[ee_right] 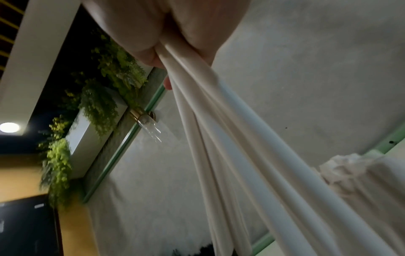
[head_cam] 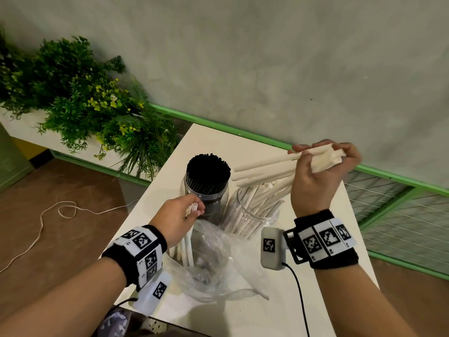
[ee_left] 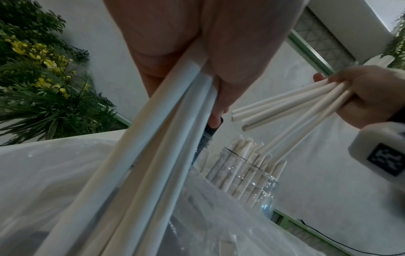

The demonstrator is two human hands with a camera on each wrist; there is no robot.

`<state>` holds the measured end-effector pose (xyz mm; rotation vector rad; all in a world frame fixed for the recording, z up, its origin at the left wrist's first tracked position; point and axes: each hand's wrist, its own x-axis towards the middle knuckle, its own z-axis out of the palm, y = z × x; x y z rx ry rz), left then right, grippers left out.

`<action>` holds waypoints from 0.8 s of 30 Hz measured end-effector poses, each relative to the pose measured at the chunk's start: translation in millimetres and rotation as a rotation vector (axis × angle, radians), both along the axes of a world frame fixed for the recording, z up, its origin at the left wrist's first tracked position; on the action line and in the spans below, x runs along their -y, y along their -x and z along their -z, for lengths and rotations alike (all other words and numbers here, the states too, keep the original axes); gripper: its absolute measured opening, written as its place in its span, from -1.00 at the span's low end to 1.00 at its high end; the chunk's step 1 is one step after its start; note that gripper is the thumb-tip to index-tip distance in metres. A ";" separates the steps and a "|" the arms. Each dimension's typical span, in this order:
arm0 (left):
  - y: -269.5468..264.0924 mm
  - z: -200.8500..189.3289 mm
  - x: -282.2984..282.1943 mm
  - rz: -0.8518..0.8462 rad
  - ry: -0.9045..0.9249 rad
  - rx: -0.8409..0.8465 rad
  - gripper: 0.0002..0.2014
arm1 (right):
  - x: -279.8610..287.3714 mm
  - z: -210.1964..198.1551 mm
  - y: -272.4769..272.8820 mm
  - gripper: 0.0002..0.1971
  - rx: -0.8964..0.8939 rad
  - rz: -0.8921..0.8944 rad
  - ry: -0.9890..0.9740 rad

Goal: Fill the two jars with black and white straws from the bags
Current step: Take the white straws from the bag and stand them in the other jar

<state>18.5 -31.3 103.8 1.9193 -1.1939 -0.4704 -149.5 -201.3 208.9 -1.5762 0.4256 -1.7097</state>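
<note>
White table (head_cam: 243, 319), both hands (head_cam: 320, 181) gripping white straws (head_cam: 264, 164) above jars (head_cam: 252, 210)

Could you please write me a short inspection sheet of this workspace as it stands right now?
Surface: white table, set against a grey wall.
Job's things: black-straw jar packed full; white-straw jar partly filled; clear plastic bag crumpled in front, a few white straws in it.
Clutter: nothing seen beyond the bag.
Grippers: left hand grips white straws rising from the bag; right hand holds a fanned bunch of white straws above the white-straw jar.
Cables: black cable from the right wrist camera; white cord loose on the floor.
Surroundings: green plants at left; green rail along the wall.
</note>
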 end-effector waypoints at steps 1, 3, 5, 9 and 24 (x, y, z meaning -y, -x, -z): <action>0.1 0.0 -0.3 0.001 -0.005 0.003 -0.81 | -0.3 2.4 -0.6 -0.53 -0.034 0.004 -0.015; 0.4 0.1 -1.1 0.001 -0.009 0.003 -0.81 | -2.0 6.4 -0.4 -0.52 -0.102 0.012 -0.036; 0.5 0.0 -1.7 -0.003 -0.007 -0.002 -0.81 | -4.4 7.6 -0.4 -0.51 -0.146 0.016 -0.039; 0.7 0.3 -1.0 -0.008 -0.008 -0.016 -0.81 | -5.3 8.9 -6.3 -0.52 -0.225 0.031 -0.032; -0.4 0.5 -3.0 0.005 0.006 -0.011 -0.80 | 26.0 -1.1 -32.8 -0.53 -0.459 0.125 -0.016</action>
